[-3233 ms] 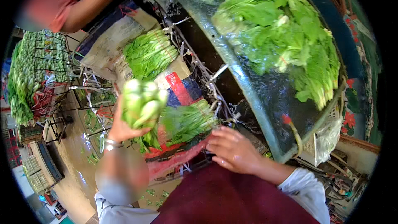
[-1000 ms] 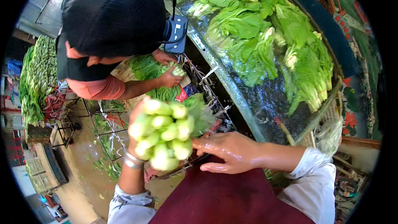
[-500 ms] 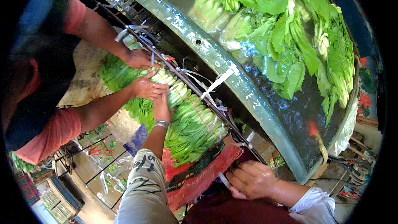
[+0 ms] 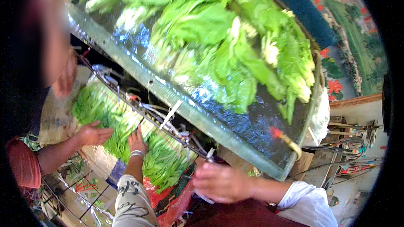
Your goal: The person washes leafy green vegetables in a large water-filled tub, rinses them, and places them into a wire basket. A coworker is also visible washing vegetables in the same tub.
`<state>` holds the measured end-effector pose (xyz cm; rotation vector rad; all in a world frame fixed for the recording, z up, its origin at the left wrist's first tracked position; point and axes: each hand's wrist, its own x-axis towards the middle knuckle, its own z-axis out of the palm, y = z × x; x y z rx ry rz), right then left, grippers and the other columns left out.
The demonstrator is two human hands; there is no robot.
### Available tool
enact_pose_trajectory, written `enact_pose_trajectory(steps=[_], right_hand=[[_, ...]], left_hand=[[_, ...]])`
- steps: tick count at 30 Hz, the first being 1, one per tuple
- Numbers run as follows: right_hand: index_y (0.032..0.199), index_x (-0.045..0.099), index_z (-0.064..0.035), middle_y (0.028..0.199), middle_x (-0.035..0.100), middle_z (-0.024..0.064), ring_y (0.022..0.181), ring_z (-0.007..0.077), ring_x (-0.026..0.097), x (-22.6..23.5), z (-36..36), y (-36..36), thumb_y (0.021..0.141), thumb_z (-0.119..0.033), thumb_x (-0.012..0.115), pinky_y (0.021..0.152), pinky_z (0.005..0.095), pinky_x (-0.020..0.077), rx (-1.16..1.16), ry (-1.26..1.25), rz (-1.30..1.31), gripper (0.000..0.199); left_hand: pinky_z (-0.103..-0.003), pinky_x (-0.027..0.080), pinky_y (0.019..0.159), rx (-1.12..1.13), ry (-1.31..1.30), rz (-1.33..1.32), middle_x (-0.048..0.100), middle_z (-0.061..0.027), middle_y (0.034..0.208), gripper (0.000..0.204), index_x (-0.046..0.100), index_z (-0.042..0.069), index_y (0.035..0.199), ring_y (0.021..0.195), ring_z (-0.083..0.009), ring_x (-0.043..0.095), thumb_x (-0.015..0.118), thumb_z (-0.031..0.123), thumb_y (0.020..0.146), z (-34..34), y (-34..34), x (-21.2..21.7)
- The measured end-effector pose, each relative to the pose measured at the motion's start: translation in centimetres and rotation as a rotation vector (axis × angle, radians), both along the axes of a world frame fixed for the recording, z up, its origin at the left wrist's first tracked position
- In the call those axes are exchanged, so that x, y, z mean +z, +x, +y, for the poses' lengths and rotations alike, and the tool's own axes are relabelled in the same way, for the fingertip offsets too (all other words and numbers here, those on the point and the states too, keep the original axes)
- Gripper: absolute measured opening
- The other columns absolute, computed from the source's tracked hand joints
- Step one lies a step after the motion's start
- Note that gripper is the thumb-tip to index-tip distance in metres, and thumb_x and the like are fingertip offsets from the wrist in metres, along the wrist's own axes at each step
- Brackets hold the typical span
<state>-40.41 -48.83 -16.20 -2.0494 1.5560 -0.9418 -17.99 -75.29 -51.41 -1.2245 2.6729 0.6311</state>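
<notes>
My left hand point(image 4: 136, 140), with a metal bracelet at the wrist and a patterned sleeve, lies flat on a pile of leafy greens point(image 4: 162, 159) stacked in a wire rack point(image 4: 139, 105) below a metal table. My right hand point(image 4: 221, 183) is blurred and sits low by the rack's near end, close to a red bag point(image 4: 176, 201); its grip is unclear. Another person's hand point(image 4: 94, 134), on an arm with a red sleeve, presses the same pile from the left.
A wet metal table point(image 4: 235, 126) heaped with large leafy greens point(image 4: 235, 46) overhangs the rack. The other person's head fills the left side. A wire shelf point(image 4: 80, 193) and scattered leaves lie below. A white bag point(image 4: 320, 117) hangs at the table's right end.
My left hand held up a bundle of pale-stemmed greens, then lowered it onto the pile and now lies flat there. The other person has leaned in and placed a hand on the greens.
</notes>
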Motion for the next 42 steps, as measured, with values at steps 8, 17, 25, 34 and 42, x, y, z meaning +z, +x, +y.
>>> enact_pose_trajectory(steps=[8, 17, 25, 34, 42], right_hand=[[0.130, 0.053, 0.0064, 0.114, 0.068, 0.0261, 0.111, 0.0380, 0.064, -3.3, -13.3, -33.1, 0.093, -0.048, 0.060, 0.099, 0.0421, 0.0464, -1.374, 0.016, -0.240, 0.066], [0.159, 0.024, -0.0215, 0.166, 0.012, 0.0156, 0.152, 0.0380, 0.010, -9.6, -14.0, -29.4, 0.066, -0.093, 0.055, 0.116, 0.0655, 0.0129, -0.866, 0.732, -0.976, 0.121], [0.155, 0.035, -0.0131, 0.156, 0.037, 0.0111, 0.138, 0.0319, 0.039, -14.7, -9.3, -26.8, 0.083, -0.058, 0.069, 0.113, 0.0521, 0.0309, -0.802, 0.352, -1.572, 0.091], [0.139, 0.047, -0.0056, 0.123, 0.062, 0.0091, 0.110, 0.0254, 0.061, -2.3, -6.0, -22.7, 0.072, -0.006, 0.086, 0.093, 0.0425, 0.0520, -0.765, -0.209, -1.649, 0.078], [0.142, 0.041, -0.0031, 0.131, 0.058, 0.0113, 0.119, 0.0261, 0.058, 17.4, -6.8, -15.7, 0.057, -0.025, 0.093, 0.104, 0.0428, 0.0470, -0.095, 0.123, -0.855, 0.102]], left_hand=[[-0.050, 0.033, 0.110, -0.147, 0.045, 0.279, 0.040, -0.0233, 0.145, 0.069, 0.054, 0.011, 0.139, 0.131, -0.0443, 0.039, 0.078, 0.022, 0.075, 8.3, 1.7, 20.4], [-0.034, 0.052, 0.092, 0.564, 0.327, 0.462, 0.061, -0.0131, 0.125, 0.042, 0.061, 0.004, 0.128, 0.111, -0.0228, 0.061, 0.071, 0.010, 0.088, 24.1, 15.0, 27.8], [-0.031, 0.053, 0.090, 0.744, 0.304, 0.657, 0.067, -0.0093, 0.114, 0.035, 0.059, -0.002, 0.126, 0.101, -0.0175, 0.066, 0.067, 0.008, 0.094, 25.2, 11.0, 33.6], [-0.041, 0.044, 0.102, 0.663, 0.085, 0.829, 0.062, -0.0177, 0.122, 0.045, 0.063, 0.002, 0.126, 0.113, -0.0334, 0.058, 0.071, 0.008, 0.081, 27.6, 4.6, 40.5], [-0.039, 0.047, 0.099, 0.653, -0.168, 0.890, 0.064, -0.0157, 0.118, 0.031, 0.064, -0.002, 0.118, 0.111, -0.0288, 0.062, 0.064, 0.002, 0.088, 25.6, 9.0, 43.0]])
